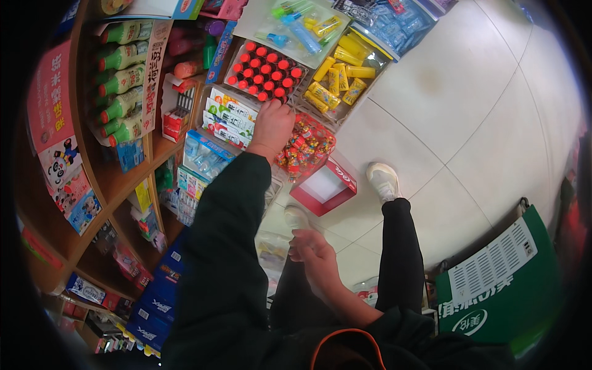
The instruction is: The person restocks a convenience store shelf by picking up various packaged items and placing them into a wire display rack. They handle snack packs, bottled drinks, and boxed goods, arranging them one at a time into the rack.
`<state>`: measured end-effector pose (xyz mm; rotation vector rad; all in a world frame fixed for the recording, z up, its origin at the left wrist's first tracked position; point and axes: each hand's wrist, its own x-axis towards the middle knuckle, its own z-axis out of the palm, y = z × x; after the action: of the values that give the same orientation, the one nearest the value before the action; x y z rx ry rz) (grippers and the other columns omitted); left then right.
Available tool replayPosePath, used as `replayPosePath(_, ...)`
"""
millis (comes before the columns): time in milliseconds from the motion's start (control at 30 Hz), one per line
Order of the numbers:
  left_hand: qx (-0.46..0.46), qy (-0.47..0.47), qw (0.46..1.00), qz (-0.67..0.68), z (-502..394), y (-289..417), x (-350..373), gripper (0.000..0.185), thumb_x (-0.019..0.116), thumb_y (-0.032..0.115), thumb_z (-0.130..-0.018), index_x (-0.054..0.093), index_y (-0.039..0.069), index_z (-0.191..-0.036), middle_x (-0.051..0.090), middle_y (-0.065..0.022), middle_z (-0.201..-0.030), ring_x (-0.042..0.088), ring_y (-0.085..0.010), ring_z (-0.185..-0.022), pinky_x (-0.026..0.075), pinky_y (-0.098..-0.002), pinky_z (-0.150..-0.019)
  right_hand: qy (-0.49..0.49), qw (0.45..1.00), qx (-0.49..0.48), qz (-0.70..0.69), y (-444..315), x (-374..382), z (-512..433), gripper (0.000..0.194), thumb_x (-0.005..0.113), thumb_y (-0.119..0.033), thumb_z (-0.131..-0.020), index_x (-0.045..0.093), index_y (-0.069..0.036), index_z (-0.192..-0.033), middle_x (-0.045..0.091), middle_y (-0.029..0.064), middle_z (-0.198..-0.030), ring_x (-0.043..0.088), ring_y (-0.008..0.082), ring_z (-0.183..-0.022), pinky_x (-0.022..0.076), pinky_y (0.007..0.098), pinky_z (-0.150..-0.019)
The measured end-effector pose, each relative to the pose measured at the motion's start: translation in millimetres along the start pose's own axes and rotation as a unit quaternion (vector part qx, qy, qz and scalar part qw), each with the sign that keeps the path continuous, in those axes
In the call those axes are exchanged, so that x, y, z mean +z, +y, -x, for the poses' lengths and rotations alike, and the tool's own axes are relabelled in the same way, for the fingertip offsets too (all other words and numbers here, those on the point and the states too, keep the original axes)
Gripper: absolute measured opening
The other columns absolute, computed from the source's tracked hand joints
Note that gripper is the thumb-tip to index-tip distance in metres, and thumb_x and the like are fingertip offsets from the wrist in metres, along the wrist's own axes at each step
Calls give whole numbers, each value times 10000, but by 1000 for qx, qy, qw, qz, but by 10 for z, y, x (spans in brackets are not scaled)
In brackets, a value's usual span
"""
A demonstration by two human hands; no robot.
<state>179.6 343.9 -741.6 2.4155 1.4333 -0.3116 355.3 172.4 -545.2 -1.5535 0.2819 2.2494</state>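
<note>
My left hand [274, 126] reaches forward over the display. Its fingertips are at the near edge of a crate of small dark bottles with red caps [263, 74]. Whether the fingers grip a bottle is hidden by the hand. Left of the hand, white printed packets [230, 121] stand in a bin. To its right is a red basket [327, 134] filled with colourful small wrapped candies [300, 143]. My right hand [315, 254], slightly blurred, hangs in front of my legs with loosely curled fingers and nothing visible in it.
A red open box [319, 203] sits on the tiled floor near my shoes [384, 180]. Yellow canisters [340, 83] fill a bin beyond. Wooden shelves [125, 171] with green-capped bottles [122, 78] line the left. A green cabinet [504, 282] stands at right.
</note>
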Motion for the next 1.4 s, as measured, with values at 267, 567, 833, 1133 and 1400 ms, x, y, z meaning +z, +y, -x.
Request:
replayPosePath(267, 84, -116, 989, -46, -249, 109, 78, 79, 601, 84, -742, 639, 69, -810, 608, -71, -823, 654, -252, -794, 542, -367, -664, 7, 1000, 3, -13, -50, 6, 23, 253, 452, -30, -948, 553, -23, -1179, 589, 75, -1000, 573, 134, -850, 489, 284, -795)
replayPosePath(567, -54, -141, 988, -41, -173, 277, 329, 117, 562, 63, -810, 660, 41, -871, 641, -153, -901, 669, -317, -814, 558, -391, -712, 8, 999, -2, -45, -69, -51, 38, 249, 450, -12, -941, 558, -19, -1165, 596, 73, -993, 584, 140, -831, 499, 280, -794)
replayPosePath(833, -129, -235, 963, 11, -389, 100, 512, 184, 536, 58, -832, 696, 18, -913, 651, -215, -1010, 670, -353, -891, 546, -436, -747, 14, 999, -11, -38, -91, -71, 45, 192, 501, -71, -957, 593, -43, -1124, 610, 56, -952, 597, 161, -834, 495, 298, -794)
replayPosePath(1133, -137, -253, 958, -14, -496, 107, 591, 177, 578, 77, -814, 710, 64, -930, 693, -138, -934, 686, -312, -883, 555, -419, -717, 0, 999, -5, -45, -65, -86, 31, 239, 444, -13, -950, 549, 2, -1164, 583, 110, -998, 588, 176, -855, 486, 309, -797)
replayPosePath(1400, -84, -214, 973, 1, -436, 21, 525, 125, 661, 105, -750, 713, 65, -857, 704, -146, -884, 690, -308, -840, 552, -421, -712, 10, 1000, -18, -17, -45, -82, 38, 242, 443, -9, -951, 567, -4, -1159, 581, 100, -997, 587, 169, -853, 491, 308, -800)
